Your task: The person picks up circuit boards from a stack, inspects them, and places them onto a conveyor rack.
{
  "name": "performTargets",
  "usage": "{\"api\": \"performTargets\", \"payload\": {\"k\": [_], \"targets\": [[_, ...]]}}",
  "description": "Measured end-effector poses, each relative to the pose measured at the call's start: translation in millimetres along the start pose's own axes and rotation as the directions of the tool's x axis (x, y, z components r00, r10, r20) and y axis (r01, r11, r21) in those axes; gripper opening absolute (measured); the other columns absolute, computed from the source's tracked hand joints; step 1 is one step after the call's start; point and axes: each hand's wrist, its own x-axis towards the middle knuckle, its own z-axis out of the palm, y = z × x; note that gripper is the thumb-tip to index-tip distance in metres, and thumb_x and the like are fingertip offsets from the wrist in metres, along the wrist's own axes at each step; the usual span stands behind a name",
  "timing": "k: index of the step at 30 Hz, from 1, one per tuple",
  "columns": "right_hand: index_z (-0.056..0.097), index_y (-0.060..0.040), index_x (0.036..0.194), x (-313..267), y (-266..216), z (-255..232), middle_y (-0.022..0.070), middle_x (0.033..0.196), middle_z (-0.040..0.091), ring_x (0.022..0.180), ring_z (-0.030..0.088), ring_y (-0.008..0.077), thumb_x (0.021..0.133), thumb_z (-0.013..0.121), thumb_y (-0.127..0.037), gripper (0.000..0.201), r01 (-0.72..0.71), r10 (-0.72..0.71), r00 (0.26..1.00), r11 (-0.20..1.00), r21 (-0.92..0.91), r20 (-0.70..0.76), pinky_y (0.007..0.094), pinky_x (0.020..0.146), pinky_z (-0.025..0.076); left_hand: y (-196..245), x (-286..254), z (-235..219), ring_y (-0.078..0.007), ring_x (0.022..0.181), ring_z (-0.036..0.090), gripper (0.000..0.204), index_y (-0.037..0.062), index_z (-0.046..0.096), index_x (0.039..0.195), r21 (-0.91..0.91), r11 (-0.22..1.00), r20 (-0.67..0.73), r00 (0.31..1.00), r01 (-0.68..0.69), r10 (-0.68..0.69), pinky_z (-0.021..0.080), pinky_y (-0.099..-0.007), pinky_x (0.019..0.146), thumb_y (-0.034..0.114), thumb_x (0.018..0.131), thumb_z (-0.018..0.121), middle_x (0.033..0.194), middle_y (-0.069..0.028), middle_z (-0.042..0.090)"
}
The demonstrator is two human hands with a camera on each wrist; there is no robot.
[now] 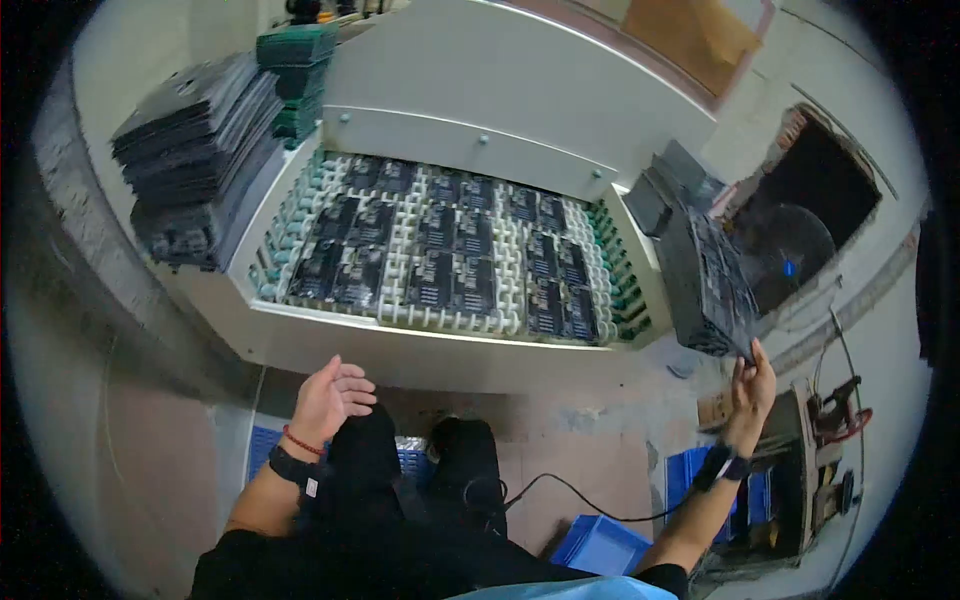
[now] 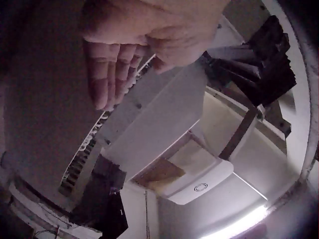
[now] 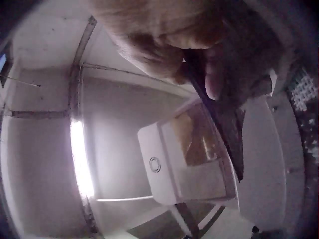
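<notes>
My right hand (image 1: 752,395) is out at the machine's right side, at the lower corner of a stack of dark flat boards (image 1: 712,285). In the right wrist view, its thumb and fingers pinch a thin dark board (image 3: 227,129) seen nearly edge-on. My left hand (image 1: 335,400) hovers in front of the machine's front edge, palm turned inward, fingers loosely extended and holding nothing. Between the hands, rows of black circuit boards (image 1: 455,283) lie on the white roller conveyor (image 1: 400,270).
On the machine's left side stand a tall stack of dark boards (image 1: 200,130) and a pile of green boards (image 1: 295,85). A fan (image 1: 790,245) is beyond the right stack. Blue bins (image 1: 600,545) and a black cable (image 1: 575,490) are on the floor.
</notes>
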Motion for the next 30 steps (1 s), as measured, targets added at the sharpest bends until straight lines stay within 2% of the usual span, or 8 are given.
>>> {"api": "performTargets", "payload": {"k": [4, 6, 13, 16, 23, 25, 28, 30], "targets": [[0.053, -0.0009, 0.096, -46, 21, 36, -0.0011, 0.077, 0.054, 0.058, 0.051, 0.0066, 0.084, 0.055, -0.012, 0.017, 0.080, -0.082, 0.980, 0.997, 0.019, 0.183, 0.0165, 0.050, 0.042, 3, -10, 25, -0.0305, 0.079, 0.063, 0.041, -0.0021, 0.054, 0.099, 0.045, 0.999, 0.116, 0.993, -0.024, 0.019, 0.054, -0.0390, 0.066, 0.034, 0.093, 0.036, 0.089, -0.0193, 0.062], [0.048, 0.0011, 0.105, -76, 45, 67, 0.0030, 0.084, 0.057, 0.062, 0.054, 0.0096, 0.084, 0.053, -0.010, 0.024, 0.150, -0.150, 0.976, 0.989, 0.009, 0.161, 0.0195, 0.052, 0.046, 4, -12, 41, -0.0321, 0.094, 0.059, 0.046, -0.0043, 0.050, 0.109, 0.138, 0.987, 0.238, 0.970, -0.087, 0.052, 0.051, -0.0419, 0.076, 0.036, 0.093, 0.034, 0.101, -0.0220, 0.058], [0.049, 0.0033, 0.106, -165, 136, 182, 0.0088, 0.088, 0.060, 0.065, 0.060, 0.0127, 0.080, 0.056, -0.006, 0.028, -0.177, 0.120, 0.896, 0.980, 0.095, 0.427, 0.0219, 0.053, 0.049, -5, -18, 90, -0.0317, 0.125, 0.031, 0.072, -0.0035, 0.023, 0.132, -0.102, 0.994, 0.495, 0.866, -0.022, 0.070, 0.024, -0.0498, 0.102, 0.053, 0.088, 0.031, 0.133, -0.0201, 0.033], [0.048, 0.0043, 0.106, -193, 173, 211, 0.0095, 0.087, 0.061, 0.066, 0.061, 0.0139, 0.080, 0.057, -0.004, 0.028, -0.333, 0.226, 0.827, 0.935, 0.125, 0.515, 0.0233, 0.053, 0.050, -6, -20, 85, -0.0326, 0.122, 0.037, 0.071, -0.0014, 0.026, 0.132, -0.205, 0.979, 0.515, 0.852, 0.018, 0.092, 0.029, -0.0493, 0.100, 0.055, 0.088, 0.028, 0.132, -0.0196, 0.036], [0.044, 0.0051, 0.110, -232, 228, 219, 0.0107, 0.101, 0.057, 0.088, 0.057, 0.0162, 0.084, 0.055, -0.003, 0.030, -0.452, 0.326, 0.714, 0.891, 0.052, 0.619, 0.0299, 0.079, 0.047, 2, -28, 55, -0.0284, 0.114, 0.046, 0.054, 0.0001, 0.037, 0.126, -0.293, 0.954, 0.292, 0.944, -0.066, 0.155, 0.034, -0.0440, 0.098, 0.042, 0.092, 0.031, 0.124, -0.0147, 0.047], [0.043, 0.0046, 0.111, -236, 237, 213, 0.0092, 0.106, 0.055, 0.092, 0.055, 0.0163, 0.085, 0.053, -0.004, 0.029, -0.462, 0.336, 0.620, 0.887, -0.016, 0.709, 0.0307, 0.084, 0.044, 4, -28, 44, -0.0249, 0.111, 0.048, 0.044, -0.0010, 0.041, 0.123, -0.291, 0.954, 0.246, 0.958, -0.075, 0.150, 0.036, -0.0408, 0.096, 0.031, 0.093, 0.036, 0.120, -0.0135, 0.051], [0.038, 0.0033, 0.118, -237, 238, 207, 0.0127, 0.106, 0.055, 0.090, 0.058, 0.0207, 0.088, 0.050, -0.008, 0.034, -0.422, 0.398, 0.474, 0.886, -0.195, 0.786, 0.0359, 0.069, 0.054, 9, -28, 28, -0.0199, 0.102, 0.055, 0.034, -0.0020, 0.043, 0.121, -0.141, 0.975, 0.167, 0.966, -0.174, 0.197, 0.044, -0.0346, 0.088, 0.015, 0.091, 0.041, 0.114, -0.0126, 0.054], [0.037, 0.0031, 0.120, -239, 229, 204, 0.0116, 0.107, 0.054, 0.090, 0.058, 0.0206, 0.088, 0.050, -0.009, 0.036, -0.470, 0.447, 0.396, 0.849, -0.241, 0.802, 0.0379, 0.071, 0.055, 11, -31, 28, -0.0186, 0.099, 0.056, 0.033, -0.0022, 0.044, 0.120, -0.103, 0.979, 0.182, 0.964, -0.177, 0.194, 0.045, -0.0328, 0.086, 0.011, 0.090, 0.043, 0.112, -0.0119, 0.055]]}}
